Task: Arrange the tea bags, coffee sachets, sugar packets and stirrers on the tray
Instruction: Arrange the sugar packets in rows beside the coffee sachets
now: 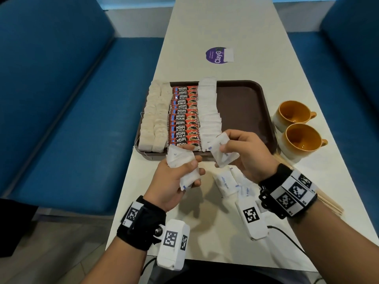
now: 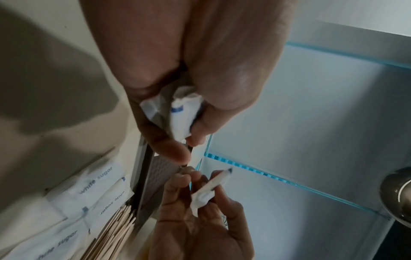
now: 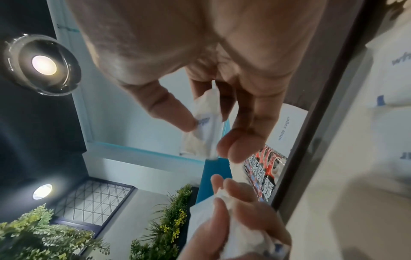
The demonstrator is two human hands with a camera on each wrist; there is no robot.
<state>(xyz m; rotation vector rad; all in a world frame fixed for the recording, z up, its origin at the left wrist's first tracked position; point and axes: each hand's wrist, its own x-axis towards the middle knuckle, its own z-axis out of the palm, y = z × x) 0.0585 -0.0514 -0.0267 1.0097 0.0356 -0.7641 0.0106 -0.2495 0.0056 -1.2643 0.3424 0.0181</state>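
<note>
A brown tray [image 1: 244, 105] holds two columns of tea bags [image 1: 153, 117] at its left, a column of red coffee sachets [image 1: 184, 117] and a column of white sugar packets [image 1: 209, 111]. My left hand [image 1: 180, 173] grips a bunch of sugar packets [image 1: 182, 165] just in front of the tray's near edge. My right hand [image 1: 235, 152] pinches a few more sugar packets [image 1: 222, 154] beside it. Loose sugar packets [image 1: 227, 183] lie on the table under my right wrist. Wooden stirrers [image 1: 328, 199] lie to the right, partly hidden by that wrist.
Two orange-lined mugs [image 1: 295, 117] stand right of the tray, close to my right hand. A purple sticker [image 1: 217, 55] sits on the white table [image 1: 225, 27] beyond the tray. Blue bench seats [image 1: 71, 111] flank both sides. The tray's right half is bare.
</note>
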